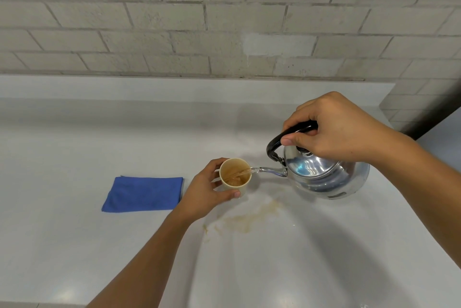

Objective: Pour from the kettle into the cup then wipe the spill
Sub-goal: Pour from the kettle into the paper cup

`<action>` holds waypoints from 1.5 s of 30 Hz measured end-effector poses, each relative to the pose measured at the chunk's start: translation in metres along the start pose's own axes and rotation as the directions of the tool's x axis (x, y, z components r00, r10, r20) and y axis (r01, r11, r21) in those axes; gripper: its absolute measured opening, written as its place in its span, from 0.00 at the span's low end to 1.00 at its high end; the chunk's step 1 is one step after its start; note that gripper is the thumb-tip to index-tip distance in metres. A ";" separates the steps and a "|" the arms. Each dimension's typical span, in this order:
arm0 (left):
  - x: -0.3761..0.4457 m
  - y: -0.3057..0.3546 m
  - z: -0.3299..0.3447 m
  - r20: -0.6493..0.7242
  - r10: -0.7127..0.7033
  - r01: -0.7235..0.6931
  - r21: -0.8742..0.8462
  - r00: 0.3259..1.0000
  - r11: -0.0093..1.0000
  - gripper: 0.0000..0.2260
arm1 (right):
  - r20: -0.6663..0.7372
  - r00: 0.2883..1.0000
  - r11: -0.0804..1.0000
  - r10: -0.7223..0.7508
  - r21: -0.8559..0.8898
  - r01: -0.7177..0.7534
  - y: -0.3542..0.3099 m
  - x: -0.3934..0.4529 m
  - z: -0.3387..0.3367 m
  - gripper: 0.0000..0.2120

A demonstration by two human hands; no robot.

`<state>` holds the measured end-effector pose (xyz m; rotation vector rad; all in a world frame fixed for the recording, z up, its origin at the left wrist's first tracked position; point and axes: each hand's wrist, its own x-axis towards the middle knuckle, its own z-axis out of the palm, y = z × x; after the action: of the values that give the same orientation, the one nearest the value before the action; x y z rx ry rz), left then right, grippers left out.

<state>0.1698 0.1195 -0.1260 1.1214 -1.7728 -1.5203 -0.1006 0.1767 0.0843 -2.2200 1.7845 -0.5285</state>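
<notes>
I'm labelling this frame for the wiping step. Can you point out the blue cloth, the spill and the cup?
blue cloth (pixel 143 194): head view, middle of the folded cloth.
spill (pixel 249 219): head view, brownish patch on the counter, nearer the camera than the cup.
cup (pixel 245 189): head view, outer wall below the rim.

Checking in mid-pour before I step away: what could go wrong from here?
The cup looks light and already holds brown liquid; more pouring from the kettle could overfill it. The stream crosses a gap at the rim, so it may miss. The spill lies near the left hand and could smear.
</notes>
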 end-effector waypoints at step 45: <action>0.002 0.000 0.001 -0.007 0.006 -0.006 0.013 1.000 1.000 0.34 | -0.034 0.997 0.997 0.073 0.013 -0.072 0.004 0.000 -0.004 0.04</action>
<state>0.1681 0.1186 -0.1268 1.1261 -1.7825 -1.5014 -0.1060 0.1756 0.0864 -2.1417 1.8658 -0.5643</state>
